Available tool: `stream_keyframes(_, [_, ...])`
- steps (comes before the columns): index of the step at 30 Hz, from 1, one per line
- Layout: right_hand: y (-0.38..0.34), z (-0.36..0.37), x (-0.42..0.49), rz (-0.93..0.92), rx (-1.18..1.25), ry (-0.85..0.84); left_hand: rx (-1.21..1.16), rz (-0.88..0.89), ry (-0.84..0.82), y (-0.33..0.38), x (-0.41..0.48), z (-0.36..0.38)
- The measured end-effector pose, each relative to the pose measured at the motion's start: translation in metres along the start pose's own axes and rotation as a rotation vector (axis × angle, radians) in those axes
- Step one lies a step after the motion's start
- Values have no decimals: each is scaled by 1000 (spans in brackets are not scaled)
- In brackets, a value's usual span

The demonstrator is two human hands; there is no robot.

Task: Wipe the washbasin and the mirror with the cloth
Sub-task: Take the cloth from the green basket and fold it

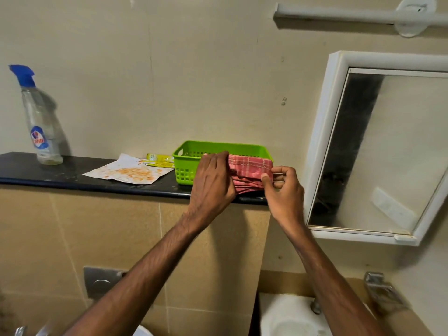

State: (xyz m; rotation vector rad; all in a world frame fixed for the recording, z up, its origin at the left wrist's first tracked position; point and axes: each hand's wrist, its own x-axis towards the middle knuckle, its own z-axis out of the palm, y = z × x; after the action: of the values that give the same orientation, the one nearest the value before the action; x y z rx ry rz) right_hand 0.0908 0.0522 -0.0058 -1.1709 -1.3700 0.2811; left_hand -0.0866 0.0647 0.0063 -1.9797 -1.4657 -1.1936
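Both arms outstretched; left hand, right hand gripping cloth.

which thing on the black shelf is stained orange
The crumpled white paper, lying flat between the spray bottle and the green basket, carries the orange smears. The bottle is clear with a blue nozzle; the yellow packet shows no such stains.

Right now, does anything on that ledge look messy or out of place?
Yes: a crumpled white paper smeared with orange stains lies flat on the black ledge, left of the green basket. Nothing else stands out.
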Motion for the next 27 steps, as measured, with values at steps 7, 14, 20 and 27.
stream_keyframes(7, [2, 7, -1, 38, 26, 34, -22, 22, 0, -4, -2, 6])
stream_keyframes(14, [-5, 11, -1, 29, 157, 14, -45, 26, -9, -7, -4, 7])
stream_keyframes(20, [-12, -3, 18, 71, 419, -235, -94, 46, 22, -13, -2, 6])
stream_keyframes(27, [-34, -21, 52, -138, 208, -170, -184, -26, 44, -12, -2, 4])
